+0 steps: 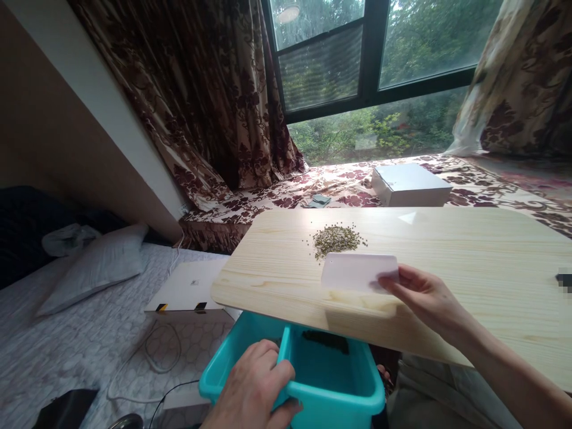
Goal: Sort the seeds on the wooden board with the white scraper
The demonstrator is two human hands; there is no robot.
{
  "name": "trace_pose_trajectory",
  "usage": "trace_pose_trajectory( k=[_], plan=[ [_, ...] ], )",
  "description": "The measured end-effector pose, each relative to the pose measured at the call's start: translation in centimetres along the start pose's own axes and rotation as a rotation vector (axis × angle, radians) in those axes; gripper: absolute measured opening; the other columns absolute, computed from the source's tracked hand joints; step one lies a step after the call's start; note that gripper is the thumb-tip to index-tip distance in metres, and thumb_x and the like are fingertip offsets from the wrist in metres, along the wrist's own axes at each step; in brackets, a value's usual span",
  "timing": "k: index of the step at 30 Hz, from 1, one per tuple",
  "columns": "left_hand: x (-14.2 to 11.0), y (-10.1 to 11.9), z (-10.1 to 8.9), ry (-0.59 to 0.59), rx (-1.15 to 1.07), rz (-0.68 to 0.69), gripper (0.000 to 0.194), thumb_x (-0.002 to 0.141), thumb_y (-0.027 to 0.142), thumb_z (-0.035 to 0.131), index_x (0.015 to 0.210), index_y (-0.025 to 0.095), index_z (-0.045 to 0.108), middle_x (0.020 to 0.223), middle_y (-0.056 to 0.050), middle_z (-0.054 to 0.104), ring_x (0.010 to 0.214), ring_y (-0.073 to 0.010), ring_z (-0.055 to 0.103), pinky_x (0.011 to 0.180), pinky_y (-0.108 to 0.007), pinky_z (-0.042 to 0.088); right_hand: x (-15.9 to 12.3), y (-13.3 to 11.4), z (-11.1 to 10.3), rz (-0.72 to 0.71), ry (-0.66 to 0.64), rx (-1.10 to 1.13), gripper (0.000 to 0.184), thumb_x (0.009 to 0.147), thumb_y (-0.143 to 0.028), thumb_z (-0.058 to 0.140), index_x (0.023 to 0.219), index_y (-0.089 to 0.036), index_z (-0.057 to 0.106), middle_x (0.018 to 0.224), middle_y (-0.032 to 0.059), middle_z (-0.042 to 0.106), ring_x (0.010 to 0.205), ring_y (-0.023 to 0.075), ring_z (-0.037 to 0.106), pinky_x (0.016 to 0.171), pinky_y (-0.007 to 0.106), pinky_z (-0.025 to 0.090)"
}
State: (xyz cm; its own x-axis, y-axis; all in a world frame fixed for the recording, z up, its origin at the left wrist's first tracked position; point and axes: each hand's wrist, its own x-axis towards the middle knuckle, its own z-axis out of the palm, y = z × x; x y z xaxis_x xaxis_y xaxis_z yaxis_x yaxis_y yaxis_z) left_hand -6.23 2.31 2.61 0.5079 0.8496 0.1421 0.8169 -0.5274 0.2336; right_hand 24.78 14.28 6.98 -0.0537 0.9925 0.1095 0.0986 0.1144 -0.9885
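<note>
Between the thumb and fingers of my right hand [422, 292] is a thin white plastic scraper or card [353, 271], held tilted over the wooden tabletop. Just beyond its upper edge lies a loose pile of small greenish seeds or beans [337, 239], with a few strays around it. My left hand [263, 378] is closed on the divider of a turquoise two-compartment bin [337, 405], below the table's front edge. A dark mass [326, 341] sits in the bin's right compartment; what it is I cannot tell. My hand hides part of the left compartment.
The pale wood table [473, 262] has a rounded left corner. Behind it, a white box [411, 182] rests on the flowered window seat. At left, a flat white box [190, 289], cables [147, 357] and a pillow [96, 265] lie on the bed.
</note>
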Motion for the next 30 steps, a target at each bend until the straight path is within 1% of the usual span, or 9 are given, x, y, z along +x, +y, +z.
trace_pose_trajectory(
  k=[4,6,8,14,18,23,26,30],
  plan=[
    [0.3,-0.1,0.1,0.02,0.007,0.042,0.033,0.062,0.018,0.075,0.081,0.022,0.049,0.08,0.001,0.052,0.087,-0.0233,0.052,0.073,-0.035,0.042,0.6,0.4,-0.7,-0.017,0.126,0.009,0.04,0.06,-0.056,0.079,0.081,-0.022,0.074,0.082,0.0063,0.078,0.084,0.0269,0.073,0.083,0.038,0.058],
    [0.4,-0.2,-0.1,0.002,0.002,0.058,0.032,0.063,0.018,0.075,0.082,0.022,0.049,0.08,0.001,0.052,0.088,-0.0228,0.052,0.073,-0.034,0.042,0.9,0.5,-1.0,-0.018,0.169,0.002,0.039,0.058,-0.055,0.08,0.078,-0.022,0.074,0.082,0.0056,0.078,0.084,0.0268,0.073,0.084,0.038,0.057],
    [0.5,-0.2,-0.3,-0.024,0.004,0.074,0.031,0.065,0.019,0.074,0.083,0.022,0.049,0.081,0.001,0.052,0.089,-0.0225,0.053,0.073,-0.034,0.043,1.2,0.5,-1.2,-0.017,0.185,-0.003,0.04,0.057,-0.056,0.081,0.077,-0.022,0.073,0.081,0.0055,0.078,0.083,0.0263,0.072,0.083,0.038,0.057],
    [0.6,-0.4,-0.4,-0.057,0.01,0.101,0.03,0.068,0.021,0.075,0.085,0.021,0.049,0.082,0.001,0.053,0.09,-0.0224,0.053,0.074,-0.034,0.044,1.6,1.0,-1.4,-0.008,0.154,-0.044,0.041,0.059,-0.056,0.079,0.077,-0.02,0.073,0.084,0.0074,0.078,0.083,0.026,0.072,0.083,0.039,0.056],
    [0.6,-0.1,-0.3,-0.03,0.004,0.078,0.032,0.066,0.02,0.076,0.083,0.021,0.049,0.081,0.0,0.052,0.089,-0.0225,0.052,0.074,-0.034,0.043,1.9,1.1,-1.3,-0.025,0.132,-0.047,0.043,0.059,-0.057,0.079,0.079,-0.02,0.073,0.083,0.0075,0.078,0.081,0.0252,0.072,0.082,0.038,0.057],
    [0.6,0.1,-0.3,-0.006,0.003,0.051,0.032,0.064,0.019,0.075,0.081,0.022,0.048,0.081,0.0,0.052,0.087,-0.023,0.052,0.073,-0.035,0.042,2.2,0.4,-0.7,-0.039,0.109,-0.039,0.045,0.058,-0.06,0.078,0.078,-0.02,0.073,0.085,0.0081,0.078,0.08,0.0257,0.073,0.081,0.038,0.058],
    [0.6,0.0,-0.2,-0.017,-0.011,0.066,0.031,0.065,0.019,0.074,0.083,0.022,0.049,0.081,0.0,0.052,0.089,-0.0228,0.052,0.074,-0.034,0.041,2.1,0.2,-0.7,-0.026,0.078,-0.049,0.044,0.057,-0.059,0.079,0.077,-0.02,0.074,0.082,0.0076,0.078,0.079,0.0254,0.073,0.079,0.038,0.058],
    [0.4,-0.1,0.2,0.019,-0.018,0.044,0.031,0.064,0.019,0.073,0.081,0.022,0.048,0.08,0.001,0.05,0.088,-0.0232,0.05,0.074,-0.035,0.041,1.7,0.3,-1.0,-0.017,0.082,-0.049,0.04,0.058,-0.057,0.079,0.075,-0.021,0.074,0.077,0.0065,0.078,0.079,0.0263,0.073,0.079,0.038,0.058]
  ],
)
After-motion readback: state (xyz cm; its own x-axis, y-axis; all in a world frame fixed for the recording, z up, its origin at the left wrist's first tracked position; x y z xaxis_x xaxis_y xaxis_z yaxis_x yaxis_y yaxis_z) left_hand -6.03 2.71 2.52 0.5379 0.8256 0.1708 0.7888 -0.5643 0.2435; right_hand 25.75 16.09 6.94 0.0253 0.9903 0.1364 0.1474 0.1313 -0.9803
